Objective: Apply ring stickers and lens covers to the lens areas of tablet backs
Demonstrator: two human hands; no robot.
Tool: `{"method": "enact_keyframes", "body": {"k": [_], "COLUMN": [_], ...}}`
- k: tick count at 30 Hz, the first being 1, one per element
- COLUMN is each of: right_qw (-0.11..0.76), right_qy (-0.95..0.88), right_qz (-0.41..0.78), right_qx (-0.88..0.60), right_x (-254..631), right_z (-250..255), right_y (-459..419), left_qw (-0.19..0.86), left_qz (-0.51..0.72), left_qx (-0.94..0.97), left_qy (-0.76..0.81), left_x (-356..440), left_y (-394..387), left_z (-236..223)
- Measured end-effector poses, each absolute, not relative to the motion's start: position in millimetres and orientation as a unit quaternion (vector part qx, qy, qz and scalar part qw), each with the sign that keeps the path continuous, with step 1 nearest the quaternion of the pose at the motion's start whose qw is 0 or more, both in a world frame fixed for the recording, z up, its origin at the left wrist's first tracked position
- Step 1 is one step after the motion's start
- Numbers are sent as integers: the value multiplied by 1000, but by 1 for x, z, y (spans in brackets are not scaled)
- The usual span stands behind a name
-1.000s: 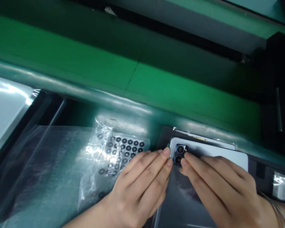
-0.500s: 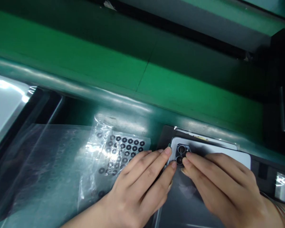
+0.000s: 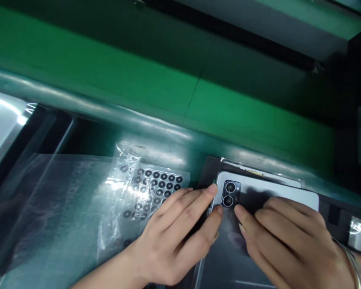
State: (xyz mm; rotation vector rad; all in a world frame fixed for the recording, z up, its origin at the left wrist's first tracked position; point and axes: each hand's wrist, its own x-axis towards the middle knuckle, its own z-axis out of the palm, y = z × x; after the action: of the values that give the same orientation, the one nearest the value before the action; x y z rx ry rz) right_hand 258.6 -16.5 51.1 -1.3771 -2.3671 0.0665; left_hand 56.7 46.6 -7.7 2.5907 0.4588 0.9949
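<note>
Near the far edge of the dark mat (image 3: 209, 170), I am remotely holding the phone (image 3: 260, 185) by its camera end with the left hand (image 3: 179, 237), best light and off the lenses (image 3: 228, 200), though the grip of the right hand (image 3: 289, 237) is eluding me.

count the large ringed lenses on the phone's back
2: an upper lens and a lower lens, stacked in the dark camera block near the left end of the phone.

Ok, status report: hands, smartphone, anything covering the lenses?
Left hand at camera end of smartphone. Right hand beside camera module. Smartphone lying camera side up. Both lenses uncovered.
</note>
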Motion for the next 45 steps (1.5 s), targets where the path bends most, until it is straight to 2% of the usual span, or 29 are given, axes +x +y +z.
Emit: {"method": "enact_keyframes", "body": {"k": [5, 9, 15, 22, 28, 33, 40, 45], "right_qw": [201, 192, 177, 105, 85, 199, 203, 197], "right_qy": [-802, -788, -831, -878, -870, -883, -874, -848], "right_qz": [99, 54, 47, -56, -138, -79, -20, 59], "right_qx": [-553, -582, -525, -464, -465, -418, -441, -488], "right_x": [260, 263, 269, 269, 262, 262, 259, 255], "right_z": [50, 48, 46, 50, 50, 45, 45, 47], "right_y": [-19, -18, -11, -4, -10, -22, -20, -14], "left_qw": [176, 200, 219, 222, 156, 124, 112, 87], "left_qz": [348, 312, 246, 239, 271, 312, 314, 262], "left_qx": [908, 914, 932, 934, 938, 933, 930, 947], "left_qy": [154, 167, 149, 146, 152, 134, 154, 168], "left_x": [55, 56, 63, 65, 63, 62, 62, 65], "left_y": [46, 51, 64, 66, 61, 60, 56, 50], "left_z": [-9, -9, -3, 2, 0, 1, 4, 18]}}
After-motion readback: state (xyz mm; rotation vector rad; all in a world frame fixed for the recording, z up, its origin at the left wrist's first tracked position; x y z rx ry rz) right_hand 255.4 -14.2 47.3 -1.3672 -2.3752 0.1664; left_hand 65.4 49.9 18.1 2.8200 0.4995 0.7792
